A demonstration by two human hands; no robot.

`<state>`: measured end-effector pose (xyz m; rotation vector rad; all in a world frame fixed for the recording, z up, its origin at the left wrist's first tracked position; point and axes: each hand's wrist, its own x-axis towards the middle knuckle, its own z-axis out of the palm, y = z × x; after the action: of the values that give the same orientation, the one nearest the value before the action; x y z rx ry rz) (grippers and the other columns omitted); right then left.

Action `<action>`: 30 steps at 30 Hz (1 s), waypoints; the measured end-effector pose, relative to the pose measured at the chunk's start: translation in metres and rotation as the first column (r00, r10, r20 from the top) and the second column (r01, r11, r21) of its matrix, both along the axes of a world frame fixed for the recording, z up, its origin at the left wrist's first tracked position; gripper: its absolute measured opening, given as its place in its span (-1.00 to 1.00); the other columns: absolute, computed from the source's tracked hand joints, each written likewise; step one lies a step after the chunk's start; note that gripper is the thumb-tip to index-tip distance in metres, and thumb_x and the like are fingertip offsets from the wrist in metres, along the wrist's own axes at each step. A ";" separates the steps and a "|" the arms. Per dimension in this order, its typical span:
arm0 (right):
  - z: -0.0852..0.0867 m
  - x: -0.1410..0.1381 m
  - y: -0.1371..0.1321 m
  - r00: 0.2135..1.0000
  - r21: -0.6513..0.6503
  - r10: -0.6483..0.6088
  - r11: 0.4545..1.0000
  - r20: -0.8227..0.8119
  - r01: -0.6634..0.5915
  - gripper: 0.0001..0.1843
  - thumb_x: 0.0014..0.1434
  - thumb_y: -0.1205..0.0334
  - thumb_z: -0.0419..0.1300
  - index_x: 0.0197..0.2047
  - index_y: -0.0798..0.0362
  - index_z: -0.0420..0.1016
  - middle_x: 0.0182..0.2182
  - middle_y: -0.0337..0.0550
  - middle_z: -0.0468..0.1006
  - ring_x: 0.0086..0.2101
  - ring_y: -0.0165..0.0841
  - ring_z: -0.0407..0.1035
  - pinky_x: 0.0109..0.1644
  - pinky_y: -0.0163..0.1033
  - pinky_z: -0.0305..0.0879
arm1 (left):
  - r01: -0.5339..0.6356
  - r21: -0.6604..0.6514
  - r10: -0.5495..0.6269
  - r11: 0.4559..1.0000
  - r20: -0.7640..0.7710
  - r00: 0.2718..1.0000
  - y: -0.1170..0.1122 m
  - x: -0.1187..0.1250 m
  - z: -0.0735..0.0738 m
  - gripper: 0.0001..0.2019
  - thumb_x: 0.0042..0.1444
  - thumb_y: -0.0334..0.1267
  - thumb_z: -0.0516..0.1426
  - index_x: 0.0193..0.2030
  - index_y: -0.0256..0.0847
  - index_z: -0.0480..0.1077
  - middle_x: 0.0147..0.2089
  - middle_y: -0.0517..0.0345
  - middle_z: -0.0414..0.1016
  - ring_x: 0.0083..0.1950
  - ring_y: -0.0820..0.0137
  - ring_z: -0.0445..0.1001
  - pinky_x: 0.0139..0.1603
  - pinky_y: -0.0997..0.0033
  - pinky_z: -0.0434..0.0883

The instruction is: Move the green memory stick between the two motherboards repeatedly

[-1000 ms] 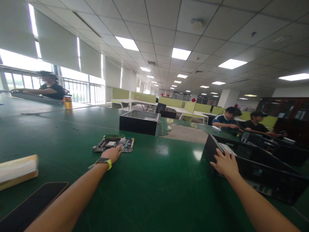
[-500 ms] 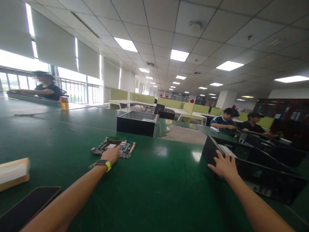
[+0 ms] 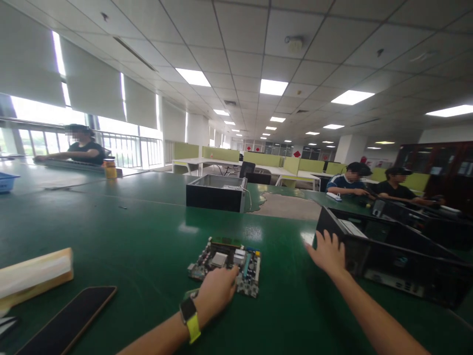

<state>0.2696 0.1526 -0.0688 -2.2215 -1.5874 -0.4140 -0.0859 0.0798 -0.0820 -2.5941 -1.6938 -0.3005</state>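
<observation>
A small motherboard (image 3: 229, 261) lies flat on the green table (image 3: 148, 241). My left hand (image 3: 216, 293), a watch with a yellow strap on its wrist, grips the board's near edge with curled fingers. My right hand (image 3: 327, 254) rests with spread fingers against the near left corner of an open black computer case (image 3: 391, 256) lying on its side at the right.
Another open case (image 3: 217, 192) stands farther back in the middle. A phone (image 3: 70, 318) and a tan box (image 3: 35, 273) lie near left. A jar (image 3: 110, 168) and a blue bin (image 3: 6, 181) sit far left. Three other people sit at the tables behind.
My left hand has dragged the motherboard toward me and to the right, closer to the black case. My right hand stays on the case's corner.
</observation>
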 end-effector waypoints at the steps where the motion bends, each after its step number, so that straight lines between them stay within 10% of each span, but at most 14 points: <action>1: -0.009 -0.017 -0.004 0.995 0.020 0.071 0.997 -0.066 -0.070 -0.21 0.06 -0.19 -0.06 0.23 0.15 0.12 0.22 0.12 0.06 0.20 0.08 -0.18 0.16 0.18 -0.17 | 0.040 -0.018 -0.040 0.999 -0.004 0.999 -0.013 0.014 -0.001 -0.76 0.09 -0.23 -0.07 -0.14 -0.14 0.33 -0.27 0.00 0.50 -0.27 0.21 0.48 -0.29 0.26 0.39; 6: -0.051 -0.090 -0.033 0.835 0.186 0.358 0.933 -0.419 -0.306 -0.15 0.07 -0.24 -0.10 0.21 0.29 0.13 0.14 0.18 0.20 0.16 -0.10 0.04 0.18 -0.03 -0.01 | 0.223 -0.166 -0.228 0.960 -0.010 0.974 -0.072 0.086 0.001 -0.74 0.06 -0.25 -0.04 -0.14 -0.19 0.36 -0.29 -0.08 0.53 -0.28 0.10 0.50 -0.29 0.12 0.42; 11: -0.066 -0.113 -0.061 0.773 0.225 0.323 0.945 -0.546 -0.237 -0.11 0.06 -0.25 -0.10 0.22 0.33 0.09 0.16 0.20 0.16 0.17 -0.12 0.01 0.21 -0.09 -0.05 | 0.327 -0.202 -0.314 0.923 0.094 0.945 -0.092 0.112 0.011 -0.71 0.09 -0.12 -0.03 -0.18 -0.15 0.43 -0.26 -0.05 0.54 -0.25 0.12 0.50 -0.28 0.17 0.41; 20: -0.071 -0.108 -0.074 0.815 0.068 0.284 0.954 -0.505 -0.291 -0.23 0.11 -0.15 -0.12 0.18 0.31 0.19 0.11 0.14 0.27 0.12 -0.16 0.12 0.19 -0.16 -0.01 | -0.031 -0.026 0.038 0.999 0.285 0.958 -0.007 0.034 0.013 -0.75 0.09 -0.15 -0.01 -0.14 -0.07 0.40 -0.03 0.15 0.45 -0.03 0.31 0.40 -0.04 0.33 0.31; 30: -0.066 -0.114 -0.079 0.876 -0.017 0.335 0.932 -0.345 -0.363 -0.32 0.12 -0.15 -0.11 0.12 0.14 0.32 -0.01 0.06 0.41 0.03 -0.08 0.21 0.10 -0.04 0.06 | -0.017 -0.089 0.045 0.996 0.324 0.945 0.025 0.018 -0.014 -0.64 0.11 -0.10 -0.03 0.03 -0.07 0.33 0.05 0.15 0.41 0.05 0.33 0.35 0.06 0.37 0.26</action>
<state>0.1558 0.0732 -0.1347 -1.8708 -1.7822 0.1334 -0.0681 0.1045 -0.0957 -2.6949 -1.8793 -0.7088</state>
